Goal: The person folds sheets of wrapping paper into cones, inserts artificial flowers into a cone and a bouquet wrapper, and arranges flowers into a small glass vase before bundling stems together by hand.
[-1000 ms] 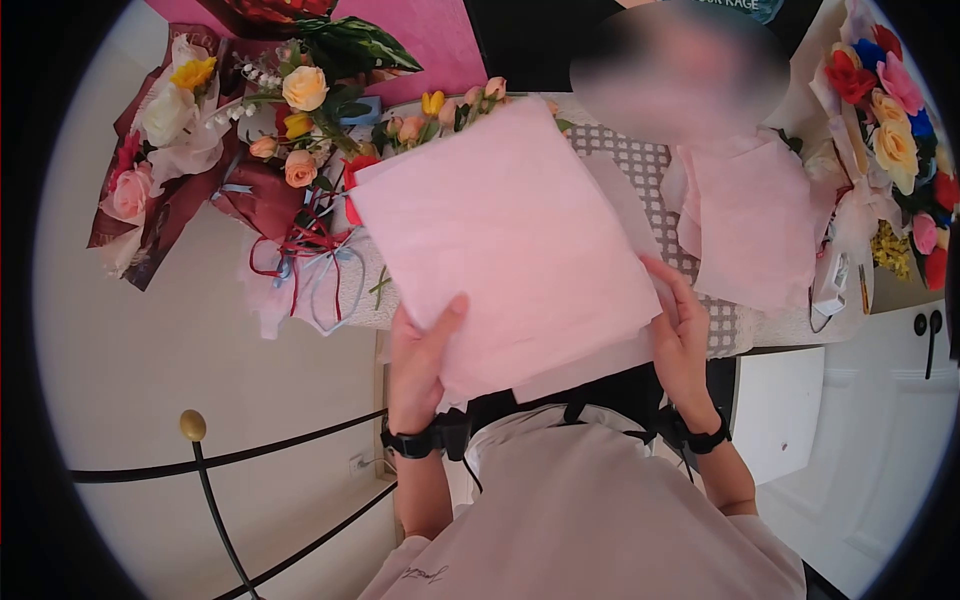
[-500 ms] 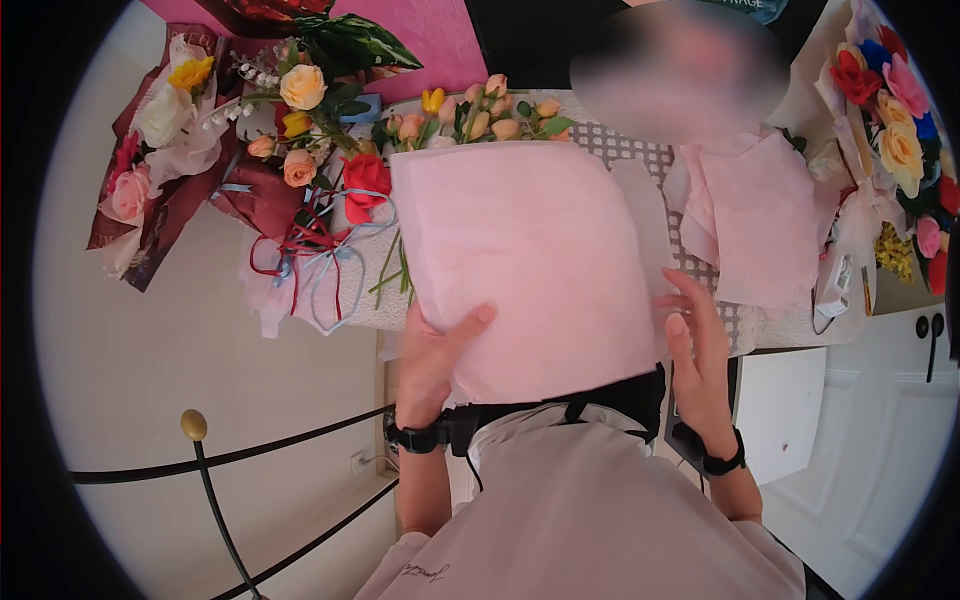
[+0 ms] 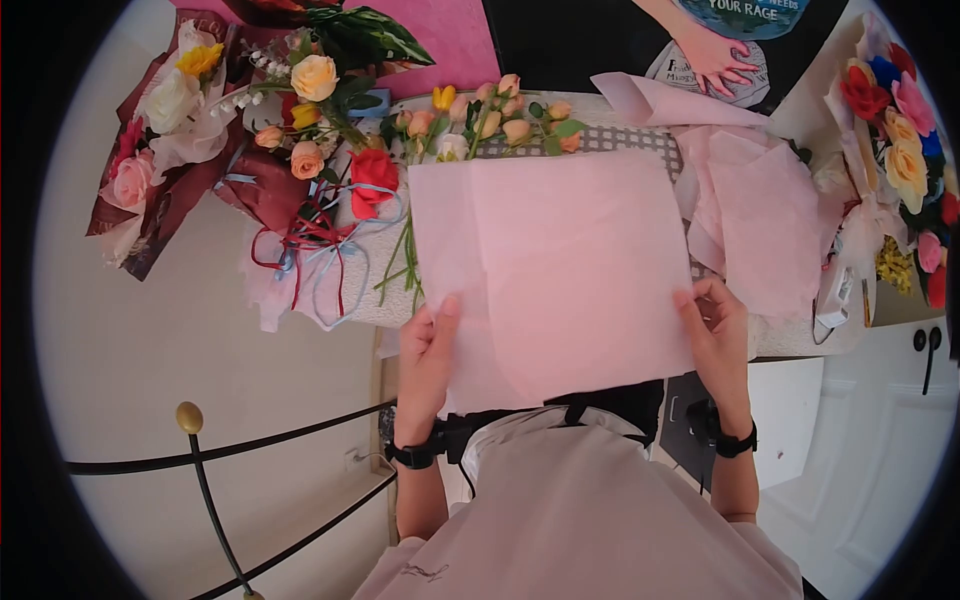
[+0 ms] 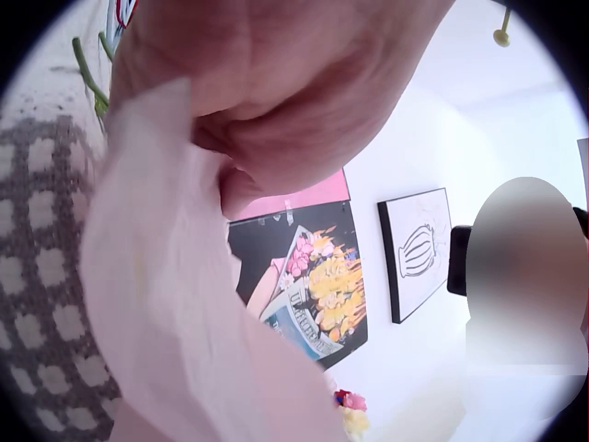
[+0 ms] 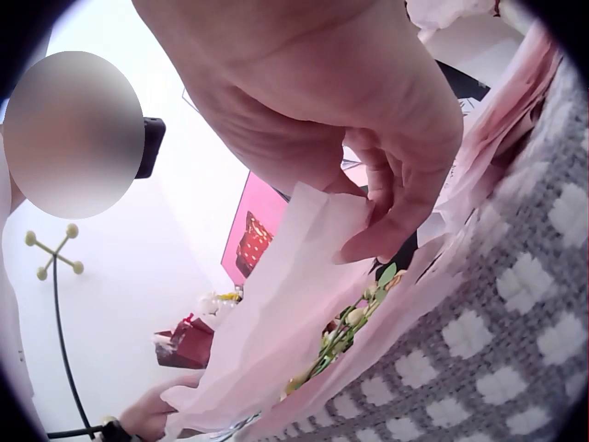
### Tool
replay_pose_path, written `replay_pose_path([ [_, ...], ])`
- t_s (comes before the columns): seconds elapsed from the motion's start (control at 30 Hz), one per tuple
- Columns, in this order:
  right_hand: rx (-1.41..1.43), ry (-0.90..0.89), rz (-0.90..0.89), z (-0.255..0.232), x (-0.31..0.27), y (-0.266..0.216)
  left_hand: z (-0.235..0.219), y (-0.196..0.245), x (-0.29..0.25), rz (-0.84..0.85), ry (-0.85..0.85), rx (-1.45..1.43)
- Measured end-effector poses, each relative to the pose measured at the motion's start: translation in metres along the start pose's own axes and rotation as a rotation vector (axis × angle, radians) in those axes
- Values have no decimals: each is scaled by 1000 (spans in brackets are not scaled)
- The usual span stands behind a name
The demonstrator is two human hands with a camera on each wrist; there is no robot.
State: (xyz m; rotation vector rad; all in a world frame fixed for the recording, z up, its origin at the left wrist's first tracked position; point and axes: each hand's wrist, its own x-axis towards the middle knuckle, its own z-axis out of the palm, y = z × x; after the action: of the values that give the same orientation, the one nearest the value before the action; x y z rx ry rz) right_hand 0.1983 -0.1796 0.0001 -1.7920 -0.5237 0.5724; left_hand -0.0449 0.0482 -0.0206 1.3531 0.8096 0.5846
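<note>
Pale pink wrapping paper (image 3: 590,270), layered at its left side, is held in front of the body. My left hand (image 3: 426,365) pinches its left edge, thumb on top. At the right edge my right hand (image 3: 720,345) pinches it between thumb and curled fingers. In the left wrist view the left hand (image 4: 267,83) grips the paper (image 4: 175,276), its fingertips partly hidden. The right wrist view shows the right hand (image 5: 340,110) with thumb and fingers on a corner of the paper (image 5: 285,304).
Peach roses (image 3: 515,130) lie behind the paper, a red rose (image 3: 372,180) and ribbons to its left. More pink sheets (image 3: 765,220) lie at the right, with a rolled sheet (image 3: 675,105) above. Bouquets flank the table at left (image 3: 165,105) and right (image 3: 900,165). A metal rail (image 3: 250,440) stands lower left.
The paper has turned squarer to the body and lies flatter. My right hand let go of its edge and now pinches it again, farther right. The view has shifted slightly.
</note>
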Motion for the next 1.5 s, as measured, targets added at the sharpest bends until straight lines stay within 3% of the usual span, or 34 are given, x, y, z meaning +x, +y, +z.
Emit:
replay_pose_path([
  [0.07, -5, 49, -44, 4, 1, -1, -8, 4, -3, -6, 39, -62],
  [0.17, -37, 60, 25, 2, 6, -5, -15, -2, -3, 18, 29, -43],
  [0.23, -410, 134, -230, 3, 8, -1, -19, 2, -5, 7, 107, -10],
  [0.37, -514, 141, -242, 3, 5, 1, -63, 8, -13, -51, 313, 80],
  [0.47, -576, 149, -236, 7, 6, 2, -82, 15, -22, 76, 390, 4],
  [0.67, -629, 169, -164, 24, 12, -3, -95, 21, -34, 72, 453, -39],
  [0.87, -346, 169, -211, 28, 19, 11, -98, 16, -34, 67, 427, -83],
  [0.93, -76, 101, -108, 23, 20, 14, -98, 15, -33, 68, 427, -92],
  [1.07, 101, 15, 23, 11, 18, 7, -99, 15, -31, 62, 432, -89],
  [1.13, 141, -118, 144, -1, 13, 10, -99, 15, -31, 60, 426, -77],
  [1.5, 452, 0, 215, -46, 8, 12, -105, 5, -24, 8, 310, 80],
])
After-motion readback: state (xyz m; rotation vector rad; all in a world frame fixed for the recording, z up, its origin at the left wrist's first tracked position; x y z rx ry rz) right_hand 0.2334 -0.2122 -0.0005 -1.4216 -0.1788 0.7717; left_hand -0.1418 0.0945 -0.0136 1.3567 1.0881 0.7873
